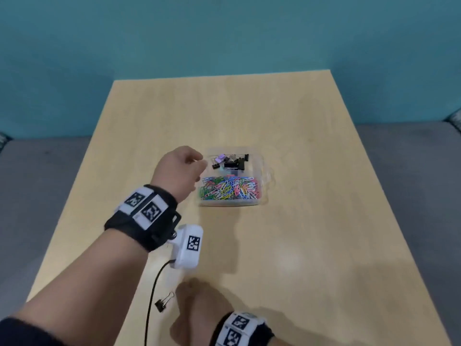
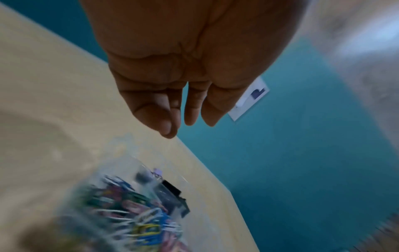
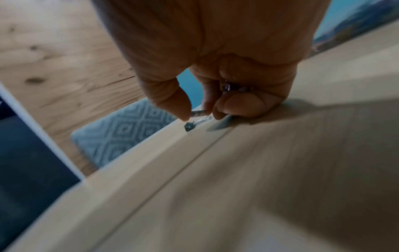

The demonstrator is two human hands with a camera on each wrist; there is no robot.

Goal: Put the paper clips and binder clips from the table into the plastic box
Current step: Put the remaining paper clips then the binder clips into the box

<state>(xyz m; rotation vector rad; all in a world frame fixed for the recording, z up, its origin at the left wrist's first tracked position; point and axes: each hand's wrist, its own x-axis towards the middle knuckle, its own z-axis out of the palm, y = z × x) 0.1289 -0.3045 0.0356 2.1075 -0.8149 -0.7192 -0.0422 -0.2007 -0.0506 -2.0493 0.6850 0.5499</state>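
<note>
A clear plastic box [image 1: 233, 203] stands mid-table, with black and purple binder clips in its far compartment and coloured paper clips [image 1: 229, 187] in the near one. My left hand [image 1: 199, 172] hovers at the box's left edge; in the left wrist view its fingers [image 2: 166, 126] hang straight and hold nothing above the blurred box [image 2: 129, 196]. A black binder clip [image 1: 163, 302] lies near the table's front edge. My right hand [image 1: 189, 294] is on it: thumb and forefinger pinch its wire handle [image 3: 198, 112], the clip body [image 3: 188, 127] on the table. A small purple thing [image 3: 228, 87] sits in the curled fingers.
The light wooden table [image 1: 311, 245] ends close behind the binder clip in the right wrist view. A black cable [image 1: 149, 308] hangs from my left wrist camera beside the clip. Grey carpet and a teal wall surround the table; a patterned cushion [image 3: 121, 134] lies below its edge.
</note>
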